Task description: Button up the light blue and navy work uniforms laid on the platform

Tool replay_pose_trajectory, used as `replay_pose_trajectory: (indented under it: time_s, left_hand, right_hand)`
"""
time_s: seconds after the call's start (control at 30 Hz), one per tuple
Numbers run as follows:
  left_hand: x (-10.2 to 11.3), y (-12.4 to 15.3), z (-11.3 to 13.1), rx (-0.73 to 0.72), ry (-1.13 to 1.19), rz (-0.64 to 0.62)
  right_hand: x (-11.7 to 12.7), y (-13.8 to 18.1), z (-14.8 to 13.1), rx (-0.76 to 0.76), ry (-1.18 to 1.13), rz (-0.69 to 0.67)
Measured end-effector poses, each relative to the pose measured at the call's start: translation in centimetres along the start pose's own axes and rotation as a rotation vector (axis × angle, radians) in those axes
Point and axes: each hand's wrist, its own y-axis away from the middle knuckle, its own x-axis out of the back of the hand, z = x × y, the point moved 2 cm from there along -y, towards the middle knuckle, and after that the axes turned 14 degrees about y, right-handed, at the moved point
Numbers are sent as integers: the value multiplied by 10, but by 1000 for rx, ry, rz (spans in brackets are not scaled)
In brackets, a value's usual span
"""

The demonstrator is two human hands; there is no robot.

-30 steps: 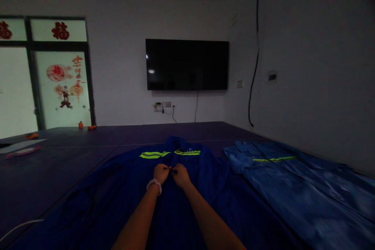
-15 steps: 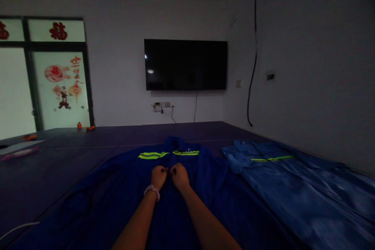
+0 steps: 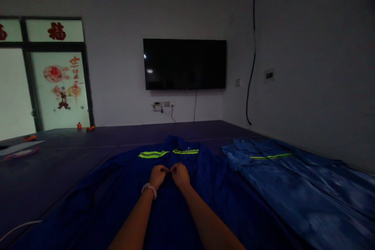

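Observation:
A dark blue work jacket [image 3: 123, 187] with yellow-green reflective strips lies spread on the purple surface, collar at the far end. My left hand [image 3: 157, 175], a pale scrunchie on its wrist, pinches the jacket's front edge just below the chest strips. Close beside it, my right hand [image 3: 179, 175] pinches the cloth too, fingertips nearly meeting those of the left. Whatever small fastening lies between the fingers is hidden. To the right lies a lighter blue work jacket [image 3: 281, 179] with one yellow-green strip, apart from both hands.
The purple surface [image 3: 134, 131] reaches to the wall, where a black television [image 3: 185, 64] hangs. Small orange objects [image 3: 90, 128] sit near the glass door [image 3: 58, 90]. A white cable [image 3: 22, 225] lies at the lower left, and a dark cable [image 3: 253, 58] hangs on the right wall.
My hands have come slightly closer together at the jacket's front, the left wrist shifting a little to the left. Both keep their pinch, and the jackets lie as before.

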Motion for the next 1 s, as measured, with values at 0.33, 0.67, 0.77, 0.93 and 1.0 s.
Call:
replay_pose_trajectory:
  time_s: [0.33, 0.67, 0.77, 0.93, 1.0]
  left_hand:
    - [-1, 1, 0, -13, 25, 24]
    - [-2, 3, 3, -61, 8, 6]
    - [-3, 4, 5, -75, -20, 12]
    - [-5, 6, 8, -96, -74, 33]
    - [-6, 6, 9, -106, -93, 33]
  right_hand:
    - [-1, 2, 0, -61, 2, 34]
    - [-3, 1, 3, -34, 50, 41]
    - [-3, 1, 3, -27, 64, 33]
    - [-4, 0, 3, -23, 56, -2]
    - [-3, 0, 3, -17, 51, -19]
